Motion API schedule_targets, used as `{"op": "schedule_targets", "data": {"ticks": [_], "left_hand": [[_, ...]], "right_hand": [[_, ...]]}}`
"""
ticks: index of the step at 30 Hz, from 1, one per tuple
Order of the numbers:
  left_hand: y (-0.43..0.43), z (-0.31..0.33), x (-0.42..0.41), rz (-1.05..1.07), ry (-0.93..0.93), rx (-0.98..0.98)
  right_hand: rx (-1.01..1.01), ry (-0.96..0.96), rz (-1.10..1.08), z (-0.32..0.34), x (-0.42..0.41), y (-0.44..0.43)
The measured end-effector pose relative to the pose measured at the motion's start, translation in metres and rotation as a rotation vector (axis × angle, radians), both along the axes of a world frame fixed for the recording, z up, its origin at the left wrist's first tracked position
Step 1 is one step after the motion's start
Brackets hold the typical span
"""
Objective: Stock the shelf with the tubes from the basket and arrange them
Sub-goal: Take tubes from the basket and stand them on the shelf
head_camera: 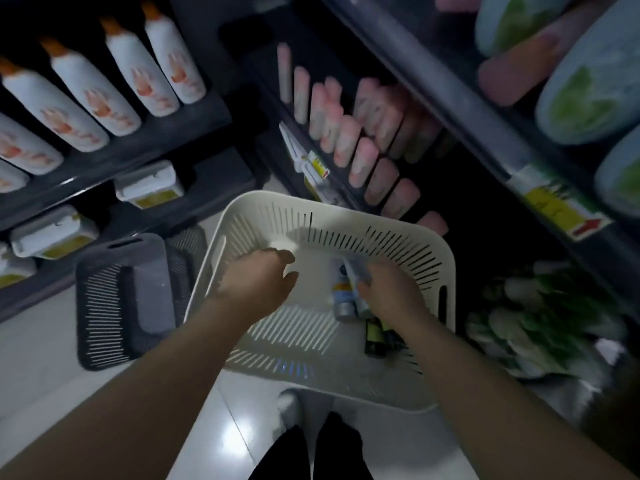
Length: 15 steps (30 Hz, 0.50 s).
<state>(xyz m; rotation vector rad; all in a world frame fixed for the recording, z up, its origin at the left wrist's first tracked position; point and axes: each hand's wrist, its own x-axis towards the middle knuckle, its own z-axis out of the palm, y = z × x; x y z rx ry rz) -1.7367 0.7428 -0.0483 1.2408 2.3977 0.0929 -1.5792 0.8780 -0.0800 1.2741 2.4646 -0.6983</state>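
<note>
Cream basket (433, 252): matt slotted plastic. Grey basket (104, 306): matt slotted plastic too. Floor (239, 427): glossy tile, reflecting light. White bottles (90, 88): smooth plastic. Shelf edge (450, 95): dark, matt.

We find the scene dim and cool-toned, the recesses of the shelf (446, 84) near black. The brightest spot is a white glare on the glossy floor tile (239, 434). Light through the slits of the white basket (346, 216) lays bright stripes on its bottom; a soft shadow sits on its far wall. Motion blur smears the pink tubes (346, 143), the green packs (540, 317) and the tube (355, 271) in the right hand (391, 292). Shelf edges bend toward the corners.
</note>
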Motion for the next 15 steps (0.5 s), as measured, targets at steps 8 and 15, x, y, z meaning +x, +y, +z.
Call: {"op": "schedule_targets", "data": {"ticks": [8,15], "left_hand": [[0.008,-0.062,-0.011,0.060,-0.005,-0.036],[0.019,-0.082,-0.010,0.108,-0.073,-0.047]], "right_hand": [[0.012,-0.025,-0.027,-0.088,-0.027,0.021],[-0.005,-0.081,-0.073,-0.101,-0.037,0.029]]}}
